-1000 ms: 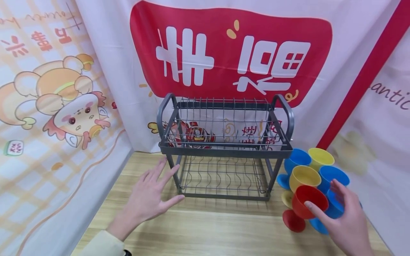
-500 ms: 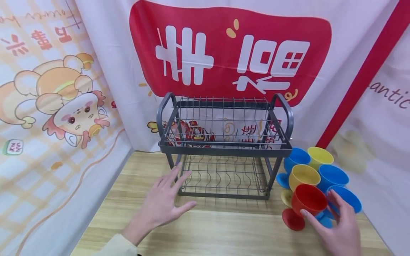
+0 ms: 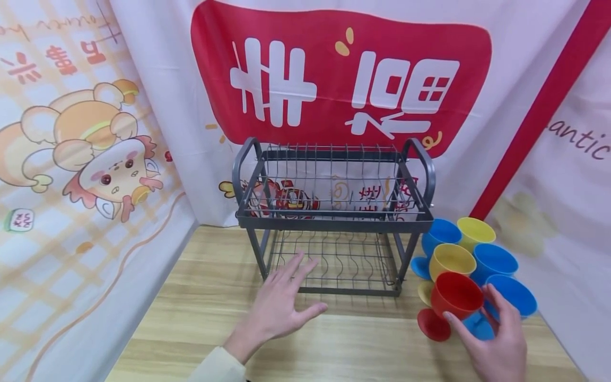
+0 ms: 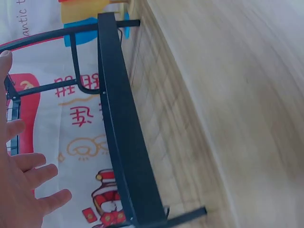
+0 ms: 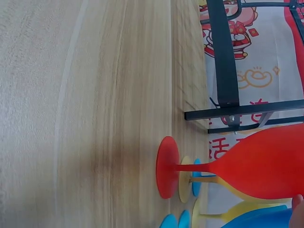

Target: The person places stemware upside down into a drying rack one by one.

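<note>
A red goblet [image 3: 457,295] stands at the front of a cluster of plastic goblets on the right. My right hand [image 3: 498,339] pinches its bowl, thumb on the near side and fingers at the right side. In the right wrist view, the red goblet [image 5: 266,164] shows its thin stem and round foot, with a fingertip at its bowl. My left hand [image 3: 279,305] holds nothing, its fingers spread in front of a dark grey two-tier dish rack [image 3: 334,225]. The left wrist view shows the left hand [image 4: 23,185] beside the rack's lower frame.
Behind the red goblet are yellow goblets [image 3: 452,261] and several blue goblets [image 3: 512,297], packed close beside the rack's right leg. Printed cloth [image 3: 334,79] hangs behind and along both sides of the wooden table [image 3: 363,345].
My left hand has moved right across the front of the rack. My right hand has closed in on the red goblet, which has shifted slightly left.
</note>
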`<move>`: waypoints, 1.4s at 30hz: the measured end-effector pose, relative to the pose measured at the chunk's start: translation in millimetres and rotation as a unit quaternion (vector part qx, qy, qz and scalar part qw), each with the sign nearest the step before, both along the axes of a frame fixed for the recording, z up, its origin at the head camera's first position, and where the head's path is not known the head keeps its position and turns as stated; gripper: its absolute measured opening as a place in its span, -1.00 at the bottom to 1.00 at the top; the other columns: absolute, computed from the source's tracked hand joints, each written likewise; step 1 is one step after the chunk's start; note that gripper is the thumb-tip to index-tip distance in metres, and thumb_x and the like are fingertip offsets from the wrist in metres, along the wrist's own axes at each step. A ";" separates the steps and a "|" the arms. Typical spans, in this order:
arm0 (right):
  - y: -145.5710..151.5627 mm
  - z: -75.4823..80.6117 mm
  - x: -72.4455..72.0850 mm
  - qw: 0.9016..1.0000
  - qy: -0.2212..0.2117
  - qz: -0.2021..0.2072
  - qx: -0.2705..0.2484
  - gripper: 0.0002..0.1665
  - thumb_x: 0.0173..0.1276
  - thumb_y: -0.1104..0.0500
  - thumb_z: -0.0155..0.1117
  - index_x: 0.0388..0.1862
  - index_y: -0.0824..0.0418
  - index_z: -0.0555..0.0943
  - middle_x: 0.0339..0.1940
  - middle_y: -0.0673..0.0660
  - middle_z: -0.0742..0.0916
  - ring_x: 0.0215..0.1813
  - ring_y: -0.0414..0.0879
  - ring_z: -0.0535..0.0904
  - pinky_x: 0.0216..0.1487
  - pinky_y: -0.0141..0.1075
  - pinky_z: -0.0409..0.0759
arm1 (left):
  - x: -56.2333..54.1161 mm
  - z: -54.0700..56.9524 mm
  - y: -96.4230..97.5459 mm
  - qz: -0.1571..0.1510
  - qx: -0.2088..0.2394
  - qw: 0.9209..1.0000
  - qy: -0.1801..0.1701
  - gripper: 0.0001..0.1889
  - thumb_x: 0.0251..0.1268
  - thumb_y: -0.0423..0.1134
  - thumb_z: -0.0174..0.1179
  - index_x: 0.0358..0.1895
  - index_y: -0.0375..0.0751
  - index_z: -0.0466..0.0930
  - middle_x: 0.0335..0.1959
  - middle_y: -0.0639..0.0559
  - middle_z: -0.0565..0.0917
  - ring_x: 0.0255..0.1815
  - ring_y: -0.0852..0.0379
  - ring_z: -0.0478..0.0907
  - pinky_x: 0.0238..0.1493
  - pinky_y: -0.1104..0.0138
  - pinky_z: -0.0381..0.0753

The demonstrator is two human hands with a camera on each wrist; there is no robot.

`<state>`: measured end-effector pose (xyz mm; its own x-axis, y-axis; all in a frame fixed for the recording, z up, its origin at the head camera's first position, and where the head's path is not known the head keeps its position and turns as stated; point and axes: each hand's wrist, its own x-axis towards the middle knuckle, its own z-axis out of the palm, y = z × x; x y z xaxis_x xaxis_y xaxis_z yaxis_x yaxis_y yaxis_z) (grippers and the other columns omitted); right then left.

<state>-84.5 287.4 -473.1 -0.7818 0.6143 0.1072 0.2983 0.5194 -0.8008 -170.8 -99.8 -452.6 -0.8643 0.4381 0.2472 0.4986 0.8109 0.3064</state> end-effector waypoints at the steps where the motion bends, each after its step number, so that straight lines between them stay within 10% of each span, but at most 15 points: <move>1: -0.8 -1.1 0.1 1.000 0.001 -0.002 -0.004 0.29 0.25 -0.01 0.65 0.77 -0.23 0.03 0.72 0.09 0.33 0.66 0.19 0.30 0.41 0.12 0.50 | 0.5 -1.9 3.5 0.000 0.006 1.000 -0.006 -0.03 0.34 0.58 0.04 0.73 0.40 -0.06 0.79 0.06 -0.06 0.74 -0.15 0.15 0.64 -0.27 0.23; 13: -8.9 -28.4 -17.2 0.993 -0.011 -0.021 -0.112 0.40 0.23 -0.17 0.62 0.80 -0.16 -0.13 0.78 0.16 0.23 0.67 0.35 0.27 0.39 0.25 0.52 | 8.5 -21.3 43.9 -0.023 0.098 0.990 -0.099 -0.06 0.35 0.59 0.02 0.71 0.53 -0.12 0.79 0.11 -0.02 0.69 -0.28 0.24 0.56 -0.40 0.27; 26: -11.5 -51.7 -40.1 0.971 -0.057 0.007 -0.230 0.50 0.17 -0.20 0.67 0.79 0.01 -0.15 0.75 0.32 0.20 0.64 0.42 0.16 0.05 0.02 0.85 | 16.5 -34.6 85.7 -0.052 0.202 0.957 -0.199 -0.15 0.38 0.47 0.14 0.66 0.62 -0.02 0.75 0.31 0.06 0.71 -0.18 0.22 0.54 -0.48 0.19; 37: -53.4 -45.7 -35.8 0.986 -0.013 0.129 -0.107 0.35 0.16 0.15 0.71 0.75 0.05 0.03 0.63 0.27 0.38 0.55 0.34 0.32 0.15 0.16 0.80 | 17.1 -35.3 92.2 -0.065 0.333 0.895 -0.290 -0.20 0.39 0.31 0.29 0.62 0.59 0.12 0.69 0.19 0.29 0.60 0.00 0.42 0.45 -0.08 0.60; 42: -70.4 -42.3 -34.5 0.975 0.063 0.210 0.034 0.24 0.06 0.29 0.75 0.66 0.12 0.24 0.50 0.22 0.52 0.45 0.20 0.45 0.04 0.05 0.85 | 18.2 -33.2 86.9 -0.060 0.342 0.892 -0.289 -0.14 0.33 0.26 0.37 0.63 0.57 0.10 0.65 0.13 0.35 0.55 -0.06 0.48 0.34 0.00 0.70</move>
